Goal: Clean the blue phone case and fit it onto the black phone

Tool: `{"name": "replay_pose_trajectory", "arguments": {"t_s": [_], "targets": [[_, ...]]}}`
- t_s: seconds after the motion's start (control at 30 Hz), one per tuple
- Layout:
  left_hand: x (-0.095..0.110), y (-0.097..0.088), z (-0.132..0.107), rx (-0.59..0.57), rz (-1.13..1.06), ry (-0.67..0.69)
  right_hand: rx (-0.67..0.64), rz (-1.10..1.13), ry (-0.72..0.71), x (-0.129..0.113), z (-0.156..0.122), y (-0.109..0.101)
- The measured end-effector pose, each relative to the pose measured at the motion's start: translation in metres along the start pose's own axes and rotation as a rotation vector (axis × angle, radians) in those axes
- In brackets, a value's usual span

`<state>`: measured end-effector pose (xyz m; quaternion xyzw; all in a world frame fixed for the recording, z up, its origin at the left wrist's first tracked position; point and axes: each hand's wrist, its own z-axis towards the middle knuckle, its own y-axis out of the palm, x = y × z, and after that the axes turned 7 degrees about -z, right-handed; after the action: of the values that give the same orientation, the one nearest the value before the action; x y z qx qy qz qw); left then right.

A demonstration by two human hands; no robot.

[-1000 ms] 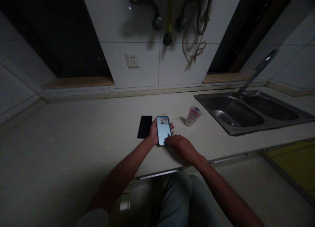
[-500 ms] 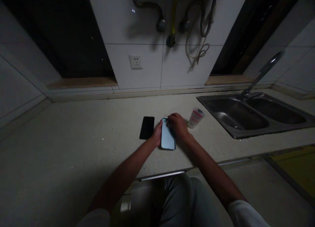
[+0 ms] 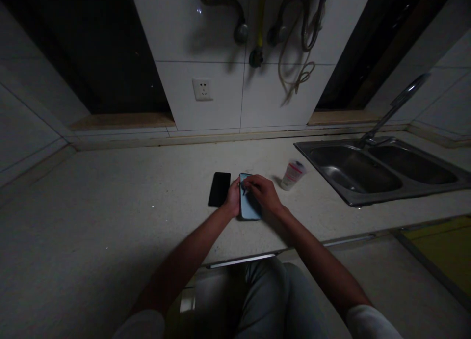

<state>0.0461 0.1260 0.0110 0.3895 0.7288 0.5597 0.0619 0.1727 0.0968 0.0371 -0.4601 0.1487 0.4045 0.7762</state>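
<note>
A light-blue phone (image 3: 250, 209) with a darker rim lies back side up near the counter's front edge. My left hand (image 3: 232, 197) is closed around its left side. Over its upper part, my right hand (image 3: 263, 189) has its fingers pinched together. A small dark sliver shows below those fingertips, too dim to name, and the hand covers much of the phone's upper right. Just left of my left hand, a black phone (image 3: 220, 188) rests flat on the pale counter (image 3: 147, 182). A plastic cup (image 3: 293, 174) with red print stands to the right of my right hand.
At the right is a double steel sink (image 3: 353, 169) with a tall faucet (image 3: 390, 111). Behind the counter, the tiled wall carries a socket (image 3: 202, 90), pipe valves and a looped cord (image 3: 300, 79). My legs are below the counter edge. The light is dim.
My right hand has shifted slightly left and toward me over the phone, covering its camera area, with fingers pinched lower. My left hand keeps its hold. The black phone and cup stay put.
</note>
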Motion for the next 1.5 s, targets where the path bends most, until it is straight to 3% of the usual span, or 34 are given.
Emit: {"name": "replay_pose_trajectory", "arguments": {"t_s": [0.1, 0.23, 0.43, 0.6, 0.67, 0.77, 0.83, 0.93, 1.07, 1.2, 1.33, 1.5], "targets": [[0.006, 0.004, -0.004, -0.057, -0.023, 0.037, 0.106, 0.096, 0.158, -0.002, -0.008, -0.010], [0.008, 0.005, -0.004, -0.019, 0.005, 0.043, 0.197, 0.309, 0.331, -0.008, -0.017, -0.015], [0.003, 0.006, -0.007, -0.114, 0.073, 0.135, -0.012, 0.531, 0.521, -0.025, -0.032, -0.018], [0.003, 0.004, -0.009, -0.036, 0.153, 0.175, -0.060, 0.545, 0.581, -0.023, -0.041, -0.025], [0.004, 0.004, -0.009, -0.024, 0.114, 0.140, -0.080, 0.621, 0.605, -0.019, -0.042, -0.028], [0.005, 0.006, -0.010, -0.093, 0.041, -0.015, -0.128, 0.728, 0.635, -0.013, -0.041, -0.030], [0.006, 0.008, -0.012, -0.169, -0.001, -0.100, -0.154, 0.723, 0.618, -0.010, -0.040, -0.032], [0.007, 0.010, -0.014, -0.249, -0.058, -0.112, -0.117, 0.632, 0.593, -0.004, -0.038, -0.036], [0.009, 0.009, -0.016, -0.273, -0.095, -0.094, 0.133, 0.431, 0.553, -0.001, -0.034, -0.046], [0.008, 0.006, -0.014, -0.248, -0.089, -0.109, 0.287, 0.081, 0.339, -0.005, -0.025, -0.054], [0.005, 0.007, -0.013, -0.247, -0.089, -0.118, 0.264, -0.147, 0.079, -0.001, -0.010, -0.049], [0.002, 0.009, -0.013, -0.238, -0.087, -0.142, 0.126, -0.297, 0.063, 0.007, -0.002, -0.021]]}}
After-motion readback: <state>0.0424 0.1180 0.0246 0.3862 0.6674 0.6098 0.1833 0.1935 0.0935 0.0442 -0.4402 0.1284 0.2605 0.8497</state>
